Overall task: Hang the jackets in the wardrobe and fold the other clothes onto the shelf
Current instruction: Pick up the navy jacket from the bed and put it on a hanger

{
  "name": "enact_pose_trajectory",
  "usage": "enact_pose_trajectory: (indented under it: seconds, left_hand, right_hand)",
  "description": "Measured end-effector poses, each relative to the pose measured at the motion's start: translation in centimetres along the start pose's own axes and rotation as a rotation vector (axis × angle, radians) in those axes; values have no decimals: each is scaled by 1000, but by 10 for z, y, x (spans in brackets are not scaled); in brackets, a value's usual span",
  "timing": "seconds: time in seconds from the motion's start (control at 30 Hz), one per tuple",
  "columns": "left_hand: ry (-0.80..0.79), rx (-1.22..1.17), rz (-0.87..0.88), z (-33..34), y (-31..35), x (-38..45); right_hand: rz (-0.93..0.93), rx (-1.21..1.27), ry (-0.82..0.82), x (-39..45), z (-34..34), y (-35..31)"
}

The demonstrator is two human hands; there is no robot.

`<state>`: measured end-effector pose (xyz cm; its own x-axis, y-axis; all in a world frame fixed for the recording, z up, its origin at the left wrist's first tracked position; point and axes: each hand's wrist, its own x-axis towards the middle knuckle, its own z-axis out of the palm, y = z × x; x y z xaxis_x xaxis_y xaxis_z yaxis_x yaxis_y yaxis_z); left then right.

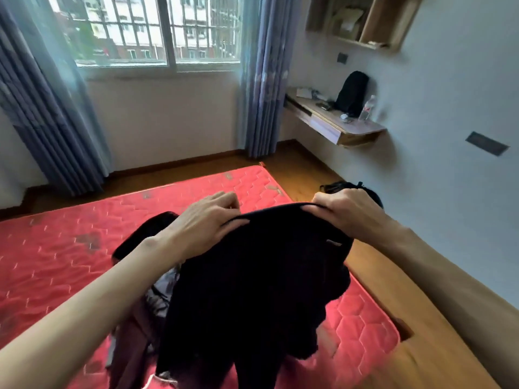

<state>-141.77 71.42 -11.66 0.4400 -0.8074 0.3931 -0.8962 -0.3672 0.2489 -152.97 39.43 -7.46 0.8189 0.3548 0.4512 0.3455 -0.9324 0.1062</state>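
A black garment (pixel 252 282) hangs in the air over the red mattress (pixel 56 248). My left hand (pixel 205 220) grips its top edge on the left and my right hand (pixel 348 211) grips the same edge on the right. The cloth drapes down toward me, and what kind of garment it is cannot be told. Under and behind it lies a pile of other clothes (pixel 151 299), dark and grey, partly hidden. No wardrobe or hanger is in view.
A wooden bed frame (pixel 393 318) runs along the mattress's right side. A dark object (pixel 337 186) lies on the wooden floor beyond my right hand. A wall desk (pixel 331 122) holds a black backpack (pixel 352 91) and a bottle. Curtains flank the window.
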Motion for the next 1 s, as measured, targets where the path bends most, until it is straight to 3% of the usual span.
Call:
enact_pose_trajectory:
  seconds: [0.13,0.27,0.47,0.63,0.77,0.93,1.0]
  left_hand:
    - [32,-327,-66,15,25,30]
    - [49,-474,-97,31,68,59]
    - [-70,-390,254,19,131,110]
    - [-43,-254,446,21,212,159]
    - [95,-106,643,21,283,196]
    - [158,-83,728,36,356,223]
    - [158,-96,741,48,376,229]
  right_hand:
    - [150,-12,3,-26,-26,-1]
    - [244,-15,12,-57,-61,2]
    - [228,-203,-41,-139,-119,17]
    - [281,-216,-38,-224,-158,19]
    - [558,-156,-53,-300,-168,30]
    - [909,-199,18,-387,-180,33]
    - [1061,-198,-26,-417,-187,34]
